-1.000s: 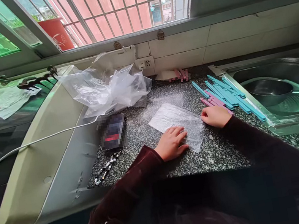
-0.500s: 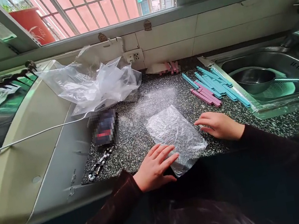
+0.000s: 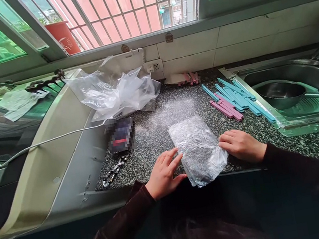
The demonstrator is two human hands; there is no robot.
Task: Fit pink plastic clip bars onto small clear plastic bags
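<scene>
A folded clear plastic bag [image 3: 196, 146], crinkled and shiny, lies at the front of the speckled countertop [image 3: 149, 148], its near corner reaching over the edge. My right hand [image 3: 241, 146] pinches the bag's right side between thumb and fingers, and creases gather at that spot. At the left side of the bag, my left hand [image 3: 166, 174] rests with fingers apart, the fingertips at the plastic's edge. Beyond the right hand lie several turquoise sealing clips [image 3: 235, 95] and a few pink sealing clips [image 3: 226, 108] in a loose pile.
A heap of clear plastic bags [image 3: 120, 93] sits at the back left. Near it are a blurred phone [image 3: 121, 135] with a beaded strap [image 3: 116, 170] and a white cable [image 3: 58, 138]. Small pink clips [image 3: 191, 78] lie by the wall. At right, a sink [image 3: 298, 128] holds a pan [image 3: 281, 94].
My right hand has closed on the plastic bag's right side, where before it hovered beside it with fingers loose. My left hand has drawn back to the bag's left edge. The view has shifted slightly.
</scene>
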